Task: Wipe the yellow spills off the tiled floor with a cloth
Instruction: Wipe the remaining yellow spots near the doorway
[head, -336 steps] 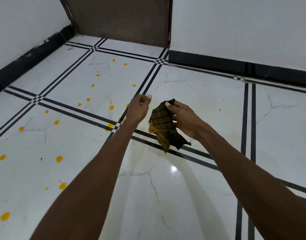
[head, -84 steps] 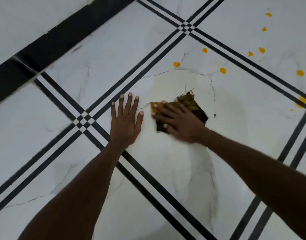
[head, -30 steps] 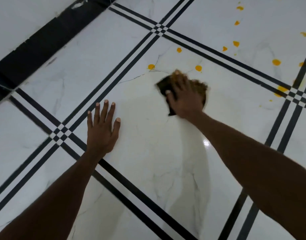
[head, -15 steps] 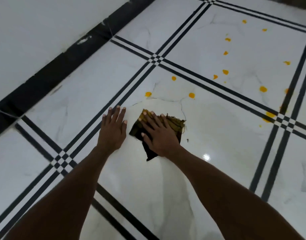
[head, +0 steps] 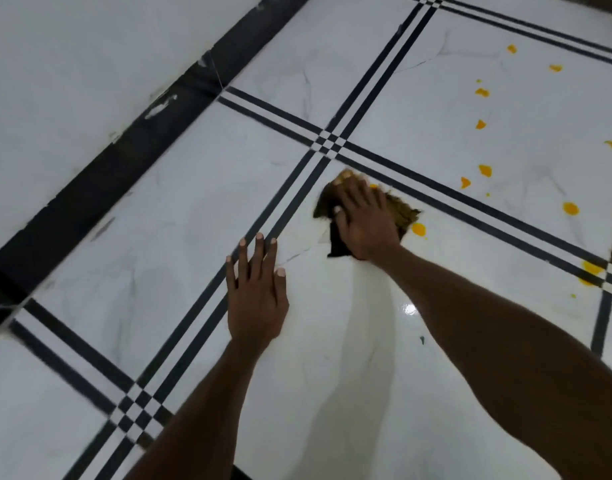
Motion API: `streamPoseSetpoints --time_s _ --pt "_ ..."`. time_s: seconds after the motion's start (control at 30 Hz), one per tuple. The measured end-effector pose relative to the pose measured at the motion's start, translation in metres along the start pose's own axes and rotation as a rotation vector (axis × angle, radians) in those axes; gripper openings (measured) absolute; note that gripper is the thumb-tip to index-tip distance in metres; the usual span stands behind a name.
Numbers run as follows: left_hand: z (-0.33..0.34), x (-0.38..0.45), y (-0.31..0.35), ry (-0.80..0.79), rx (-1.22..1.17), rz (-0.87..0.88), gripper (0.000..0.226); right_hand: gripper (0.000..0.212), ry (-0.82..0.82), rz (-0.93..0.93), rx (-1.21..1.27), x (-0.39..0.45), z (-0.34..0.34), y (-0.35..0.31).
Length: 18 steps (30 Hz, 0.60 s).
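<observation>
A: Report the position of each hand.

B: The left hand lies flat on the tiled floor, palm down, fingers straight and slightly spread, tips reaching the double black line that runs from the near-left toward the far edge. It holds nothing.

A: And the other one?

B: The right hand presses down on the cloth, fingers extended and spread over the fabric, not curled round it.

A: Locate the cloth.

B: It lies bunched on the floor, just on the near side of the crossing of black lines, with a dark corner sticking out beside the wrist. Its far part is blurred.

A: State of the spills?

B: One yellow spill sits just beside the cloth's right edge; whether it touches the fabric cannot be told. Further yellow drops are scattered on the next tile toward the far-right corner, and one patch lies against the line crossing at the right edge.

A: The floor's boundary?

B: A black skirting runs along the left edge under a white wall.
</observation>
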<state>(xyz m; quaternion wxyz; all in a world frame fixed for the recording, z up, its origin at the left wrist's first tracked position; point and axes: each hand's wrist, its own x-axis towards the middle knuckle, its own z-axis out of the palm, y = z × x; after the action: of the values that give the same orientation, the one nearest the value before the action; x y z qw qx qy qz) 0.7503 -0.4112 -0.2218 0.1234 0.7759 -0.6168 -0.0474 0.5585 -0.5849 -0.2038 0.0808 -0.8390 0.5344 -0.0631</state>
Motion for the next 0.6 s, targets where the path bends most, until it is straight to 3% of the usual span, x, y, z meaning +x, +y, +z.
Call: streamPoseSetpoints --time_s 0.1,0.17,0.2,0.27,0.33,0.37,0.43,0.53,0.6 --pt "0.002 0.002 -0.001 0.003 -0.015 -0.008 0.057 0.069 0.012 0.232 0.007 0.033 -0.005 0.036" --pt "0.003 0.000 -0.001 0.008 -0.007 -0.002 0.056 0.069 0.016 0.263 0.013 0.041 -0.008 0.020" --pt "0.003 0.000 -0.001 0.012 0.003 0.000 0.056 0.067 0.002 0.182 0.003 0.036 -0.007 0.003" --pt "0.003 0.002 -0.002 0.017 0.015 0.012 0.056 0.062 -0.078 -0.150 -0.027 0.002 -0.003 -0.031" --pt "0.000 0.002 -0.003 0.016 0.015 0.028 0.056 0.059 -0.159 -0.456 -0.040 -0.043 -0.001 -0.032" --pt "0.000 0.001 -0.003 0.012 0.014 0.032 0.056 0.059 -0.172 -0.521 -0.049 -0.051 -0.003 -0.017" --pt "0.002 0.001 -0.003 0.035 0.023 0.027 0.056 0.060 -0.089 -0.421 -0.079 -0.028 -0.007 0.018" --pt "0.005 -0.001 -0.002 0.049 0.026 0.030 0.055 0.069 0.002 0.002 -0.063 0.030 -0.015 0.029" --pt "0.006 0.000 -0.002 0.047 0.042 0.027 0.056 0.068 -0.034 -0.016 -0.062 0.032 -0.012 -0.007"
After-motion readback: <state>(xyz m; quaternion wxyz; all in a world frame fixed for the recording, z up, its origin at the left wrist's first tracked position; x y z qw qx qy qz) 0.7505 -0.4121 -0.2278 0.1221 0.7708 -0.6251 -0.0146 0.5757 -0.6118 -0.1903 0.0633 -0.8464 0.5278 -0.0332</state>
